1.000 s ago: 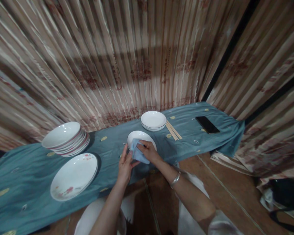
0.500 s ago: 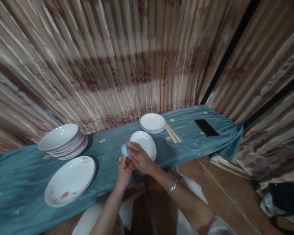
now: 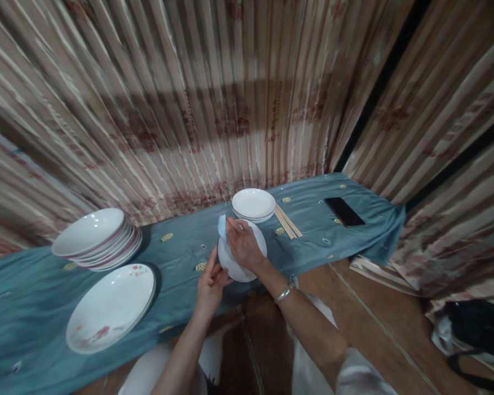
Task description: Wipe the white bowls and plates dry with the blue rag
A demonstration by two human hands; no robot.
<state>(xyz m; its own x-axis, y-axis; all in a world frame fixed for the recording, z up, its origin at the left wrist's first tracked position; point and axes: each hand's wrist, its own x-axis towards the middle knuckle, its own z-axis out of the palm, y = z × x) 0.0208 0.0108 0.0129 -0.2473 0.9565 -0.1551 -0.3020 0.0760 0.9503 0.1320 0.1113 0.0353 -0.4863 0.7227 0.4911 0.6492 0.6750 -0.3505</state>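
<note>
A small white plate (image 3: pixel 247 272) lies near the front edge of the cloth-covered table. My left hand (image 3: pixel 211 281) grips its left rim, with the fingers along the side and the thumb near the lower edge. Over the plate is my right hand (image 3: pixel 245 244), its fingers pressed on a light-blue cloth (image 3: pixel 222 226) at the upper-left rim. Most of the cloth is hidden under those fingers. Just behind stands a short stack of white dishes (image 3: pixel 253 203) with dark rims. Several wooden chopsticks (image 3: pixel 287 222) lie to the right of that stack.
A tall stack of bowls (image 3: pixel 94 236) stands at the left, with oval floral plates (image 3: pixel 113 307) in front of it. A black phone (image 3: pixel 344 212) rests on the right of the blue-green tablecloth (image 3: pixel 181 263). A pleated curtain (image 3: pixel 214 109) hangs behind. A dark bag (image 3: pixel 477 334) sits at the lower right.
My hands were together in front of the plate, both at the blue cloth. Now they have parted: the left has taken the plate's rim, and the right has carried the cloth onto the plate.
</note>
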